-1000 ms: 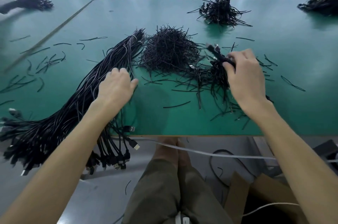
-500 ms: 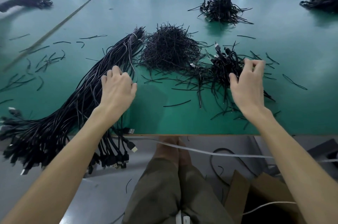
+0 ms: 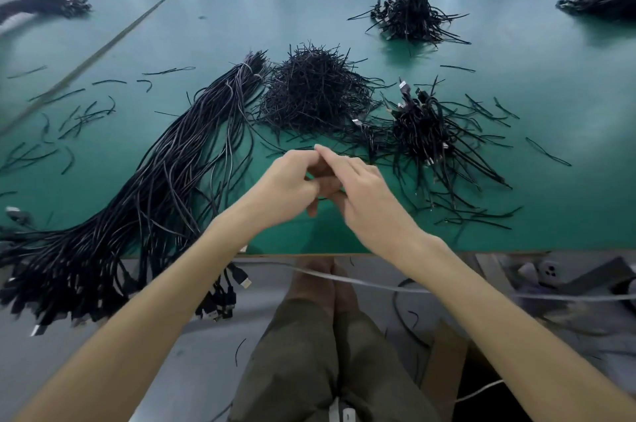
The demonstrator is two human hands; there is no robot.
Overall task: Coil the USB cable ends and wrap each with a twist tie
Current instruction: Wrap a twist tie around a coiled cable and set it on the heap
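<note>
Now left hand (image 3: 290,180) touches right hand (image 3: 368,196) above table (image 3: 550,77) (grip unclear).

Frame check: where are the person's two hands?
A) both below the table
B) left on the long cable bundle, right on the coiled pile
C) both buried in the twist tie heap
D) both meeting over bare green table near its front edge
D: the left hand and right hand touch each other above the green table, short of the twist tie heap.
</note>
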